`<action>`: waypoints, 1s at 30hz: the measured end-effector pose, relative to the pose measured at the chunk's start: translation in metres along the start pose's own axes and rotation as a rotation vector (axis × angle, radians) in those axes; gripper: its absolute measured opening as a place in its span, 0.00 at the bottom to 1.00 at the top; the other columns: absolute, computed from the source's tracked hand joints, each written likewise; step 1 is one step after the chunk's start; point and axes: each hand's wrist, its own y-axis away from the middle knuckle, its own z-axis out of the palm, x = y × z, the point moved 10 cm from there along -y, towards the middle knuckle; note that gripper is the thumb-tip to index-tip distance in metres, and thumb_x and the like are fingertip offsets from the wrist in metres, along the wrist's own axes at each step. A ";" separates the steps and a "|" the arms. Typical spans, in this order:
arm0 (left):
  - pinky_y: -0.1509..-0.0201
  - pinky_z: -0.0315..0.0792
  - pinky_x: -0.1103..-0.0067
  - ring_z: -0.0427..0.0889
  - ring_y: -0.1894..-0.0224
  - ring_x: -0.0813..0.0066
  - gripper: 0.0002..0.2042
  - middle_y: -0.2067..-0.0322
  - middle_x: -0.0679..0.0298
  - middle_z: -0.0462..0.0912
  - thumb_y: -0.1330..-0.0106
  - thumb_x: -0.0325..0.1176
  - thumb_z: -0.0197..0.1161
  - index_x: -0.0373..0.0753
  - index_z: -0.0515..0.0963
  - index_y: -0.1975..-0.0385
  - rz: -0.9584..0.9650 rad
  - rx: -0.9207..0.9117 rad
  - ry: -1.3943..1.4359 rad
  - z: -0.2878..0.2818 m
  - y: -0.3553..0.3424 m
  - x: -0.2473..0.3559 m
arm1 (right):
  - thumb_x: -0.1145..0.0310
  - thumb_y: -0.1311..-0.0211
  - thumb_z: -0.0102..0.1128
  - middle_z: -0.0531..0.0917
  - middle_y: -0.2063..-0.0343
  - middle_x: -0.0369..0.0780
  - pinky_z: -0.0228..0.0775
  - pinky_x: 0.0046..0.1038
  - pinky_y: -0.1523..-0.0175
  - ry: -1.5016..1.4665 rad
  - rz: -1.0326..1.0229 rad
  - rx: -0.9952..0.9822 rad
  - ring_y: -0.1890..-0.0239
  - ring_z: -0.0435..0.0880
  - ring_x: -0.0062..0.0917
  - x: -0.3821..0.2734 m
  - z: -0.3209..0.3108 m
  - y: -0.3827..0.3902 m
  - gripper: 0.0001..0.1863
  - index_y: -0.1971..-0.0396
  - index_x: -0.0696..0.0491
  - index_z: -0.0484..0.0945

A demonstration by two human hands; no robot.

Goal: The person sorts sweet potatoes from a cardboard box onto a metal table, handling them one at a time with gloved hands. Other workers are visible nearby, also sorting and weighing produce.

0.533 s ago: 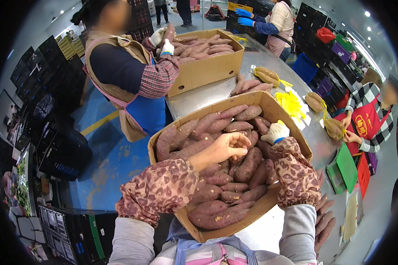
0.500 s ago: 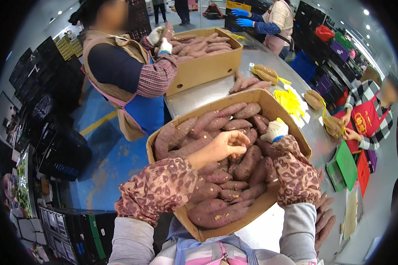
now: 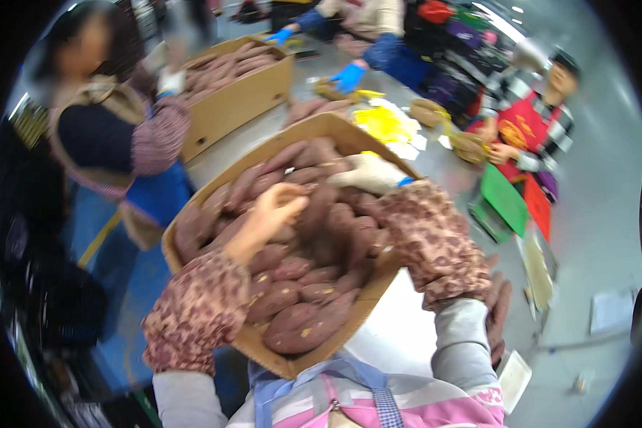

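Observation:
A cardboard box (image 3: 389,285) full of reddish-purple sweet potatoes stands before me. My left hand (image 3: 267,217), bare, hovers over the middle of the box, its fingers loosely bent and thumb apart, nothing visible between them. In a white glove, my right hand (image 3: 367,175) reaches across from the box's right side, palm down. Its fingers are at the upper end of a long sweet potato (image 3: 317,210), which is smeared by motion and hangs over a dark hollow among the others. The glove hides where the fingers grip. Patterned sleeve covers wrap both forearms.
Left, a person in a vest (image 3: 93,135) works at another sweet potato box (image 3: 235,107). Across the metal table, blue-gloved hands (image 3: 348,77) touch a netted bundle. Yellow nets (image 3: 385,127) lie beyond my box. A person in a red apron (image 3: 521,121) handles a netted bag (image 3: 469,146).
My view has turned, shifting the scene leftward. My right hand has moved from the box's right edge toward its middle, onto a sweet potato. The blue-gloved person has reached onto the table.

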 end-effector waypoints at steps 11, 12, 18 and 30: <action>0.56 0.80 0.72 0.81 0.56 0.73 0.16 0.56 0.64 0.80 0.25 0.44 0.57 0.39 0.74 0.49 -0.123 0.027 0.313 -0.003 0.004 -0.013 | 0.35 0.47 0.63 0.85 0.57 0.48 0.74 0.36 0.49 -0.237 -0.138 0.029 0.54 0.85 0.37 -0.072 0.060 0.034 0.38 0.51 0.56 0.80; 0.55 0.79 0.72 0.81 0.56 0.73 0.16 0.56 0.64 0.80 0.25 0.43 0.57 0.39 0.73 0.48 -0.096 0.055 0.284 -0.007 0.003 -0.013 | 0.34 0.47 0.63 0.85 0.57 0.49 0.74 0.36 0.50 -0.273 -0.153 -0.001 0.55 0.85 0.37 -0.068 0.061 0.032 0.39 0.51 0.57 0.80; 0.48 0.73 0.77 0.79 0.51 0.73 0.26 0.51 0.60 0.81 0.33 0.40 0.68 0.32 0.71 0.41 0.054 0.083 -0.036 -0.012 -0.002 -0.013 | 0.36 0.41 0.58 0.85 0.58 0.50 0.74 0.39 0.48 -0.337 -0.180 0.227 0.52 0.85 0.40 -0.056 0.043 0.027 0.36 0.49 0.56 0.81; 0.43 0.70 0.76 0.77 0.49 0.75 0.26 0.51 0.61 0.82 0.36 0.43 0.70 0.32 0.75 0.45 0.070 -0.014 -0.090 0.005 0.002 -0.006 | 0.43 0.28 0.46 0.85 0.79 0.40 0.72 0.40 0.65 -0.391 -0.075 0.649 0.73 0.83 0.38 -0.015 0.009 0.034 0.30 0.77 0.50 0.84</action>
